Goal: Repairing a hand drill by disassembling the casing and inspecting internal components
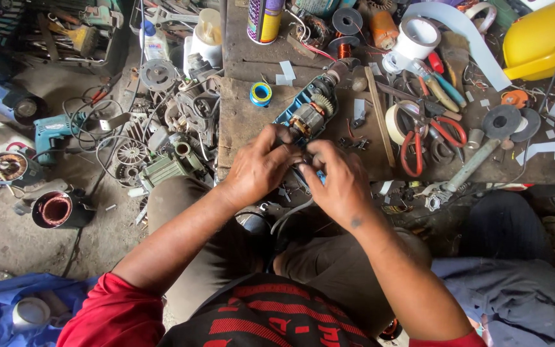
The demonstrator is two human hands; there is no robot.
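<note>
Both hands, left hand [259, 168] and right hand [340, 183], pinch the near end of the opened blue power tool [309, 110] lying mid-surface [239, 122]; it looks heavy, rigid, with delicate windings, best gripped by its casing.

Bare wood left of the opened blue power tool [308, 109]: only a blue-yellow tape roll [261, 94]. Right: wooden stick [380, 119], red-handled pliers [419, 138], crowded tools.

A worn wooden workbench [239, 122] stands on a dusty grey concrete floor [27, 244].
</note>
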